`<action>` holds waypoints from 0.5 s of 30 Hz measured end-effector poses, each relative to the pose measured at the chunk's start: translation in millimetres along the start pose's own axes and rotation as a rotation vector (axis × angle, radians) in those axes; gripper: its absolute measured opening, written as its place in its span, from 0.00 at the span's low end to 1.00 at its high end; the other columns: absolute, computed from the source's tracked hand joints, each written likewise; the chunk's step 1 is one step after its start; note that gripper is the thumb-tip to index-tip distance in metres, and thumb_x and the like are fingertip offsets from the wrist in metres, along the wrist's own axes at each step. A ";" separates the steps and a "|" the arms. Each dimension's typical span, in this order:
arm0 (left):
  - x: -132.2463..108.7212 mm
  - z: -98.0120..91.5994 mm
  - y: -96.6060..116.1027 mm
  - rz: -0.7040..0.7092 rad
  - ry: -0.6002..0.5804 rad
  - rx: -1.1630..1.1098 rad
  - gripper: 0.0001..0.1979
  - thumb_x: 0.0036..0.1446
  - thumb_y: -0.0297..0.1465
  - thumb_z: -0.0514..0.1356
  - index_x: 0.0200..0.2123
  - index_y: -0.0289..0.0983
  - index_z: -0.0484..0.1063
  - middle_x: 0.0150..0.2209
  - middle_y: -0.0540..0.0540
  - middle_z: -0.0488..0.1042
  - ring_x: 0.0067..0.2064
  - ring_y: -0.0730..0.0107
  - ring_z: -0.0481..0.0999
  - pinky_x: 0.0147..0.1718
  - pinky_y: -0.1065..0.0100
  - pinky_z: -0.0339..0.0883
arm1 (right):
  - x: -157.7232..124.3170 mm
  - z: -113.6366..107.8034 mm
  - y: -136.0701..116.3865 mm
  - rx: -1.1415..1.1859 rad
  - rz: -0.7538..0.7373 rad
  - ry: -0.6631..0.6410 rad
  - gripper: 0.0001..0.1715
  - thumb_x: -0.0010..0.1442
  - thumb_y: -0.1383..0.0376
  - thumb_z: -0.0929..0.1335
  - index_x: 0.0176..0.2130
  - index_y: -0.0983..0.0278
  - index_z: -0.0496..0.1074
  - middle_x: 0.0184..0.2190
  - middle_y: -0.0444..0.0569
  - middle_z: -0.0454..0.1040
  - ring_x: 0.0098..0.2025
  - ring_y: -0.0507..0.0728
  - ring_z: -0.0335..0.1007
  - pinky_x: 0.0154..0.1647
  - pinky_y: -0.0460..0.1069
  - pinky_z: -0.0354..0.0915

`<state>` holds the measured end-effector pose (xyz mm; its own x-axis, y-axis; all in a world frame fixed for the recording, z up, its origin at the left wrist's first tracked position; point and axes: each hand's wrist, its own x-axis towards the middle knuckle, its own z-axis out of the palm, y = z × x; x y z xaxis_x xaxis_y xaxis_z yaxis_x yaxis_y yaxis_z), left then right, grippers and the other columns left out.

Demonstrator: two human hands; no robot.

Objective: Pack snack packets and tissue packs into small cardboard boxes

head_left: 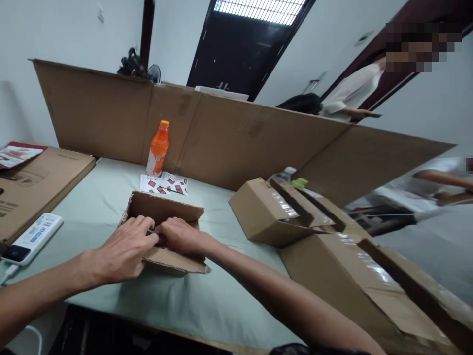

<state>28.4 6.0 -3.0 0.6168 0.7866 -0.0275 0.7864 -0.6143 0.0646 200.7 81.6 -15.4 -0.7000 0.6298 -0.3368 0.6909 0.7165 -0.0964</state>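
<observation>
A small open cardboard box sits on the green cloth, its flaps raised. My left hand is closed over the box's left side, with its fingertips bent into the opening. Inside the box, my right hand is closed, its knuckles up and its fingers hidden. Between the two hands shows a bit of a small dark thing, too covered to name. Just behind the box lie printed packets, and an orange drink bottle stands upright behind them.
A tall cardboard screen runs along the back. Larger taped boxes stand at the right, bottles poking out of one. A white power bank with a cable and a flat carton lie left. Beyond the screen are people.
</observation>
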 end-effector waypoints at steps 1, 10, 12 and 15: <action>-0.5 -1.7 -1.3 -0.013 0.018 -0.008 0.17 0.51 0.21 0.62 0.45 0.32 0.76 0.57 0.30 0.72 0.57 0.42 0.73 0.54 0.49 0.71 | -0.8 0.5 3.4 0.004 -0.022 -0.022 0.09 0.63 0.68 0.72 0.43 0.65 0.82 0.42 0.55 0.85 0.44 0.61 0.81 0.37 0.48 0.62; 8.0 -2.3 -6.9 0.020 -0.241 -0.178 0.15 0.53 0.25 0.64 0.46 0.33 0.76 0.50 0.35 0.78 0.53 0.43 0.77 0.57 0.45 0.70 | -24.9 -35.6 96.2 0.625 -0.016 0.819 0.18 0.71 0.58 0.64 0.48 0.62 0.81 0.39 0.50 0.84 0.38 0.56 0.80 0.38 0.48 0.71; 4.4 3.8 -5.6 0.019 -0.215 -0.202 0.19 0.52 0.23 0.63 0.49 0.34 0.75 0.54 0.34 0.77 0.57 0.41 0.76 0.59 0.42 0.69 | 5.5 -34.9 136.1 0.540 0.214 0.865 0.19 0.72 0.59 0.63 0.49 0.63 0.79 0.41 0.51 0.83 0.41 0.57 0.80 0.41 0.49 0.73; -2.2 14.1 -6.0 0.028 -0.188 -0.213 0.29 0.50 0.22 0.63 0.58 0.34 0.72 0.63 0.30 0.73 0.63 0.37 0.72 0.63 0.38 0.65 | 69.2 -19.9 193.0 0.387 0.474 0.688 0.13 0.71 0.64 0.65 0.49 0.62 0.79 0.46 0.50 0.82 0.49 0.58 0.78 0.52 0.53 0.72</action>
<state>22.7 7.1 -17.4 0.6490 0.7323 -0.2060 0.7566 -0.5931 0.2754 282.0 269.4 -38.6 -0.1951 0.9605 0.1986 0.8584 0.2651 -0.4391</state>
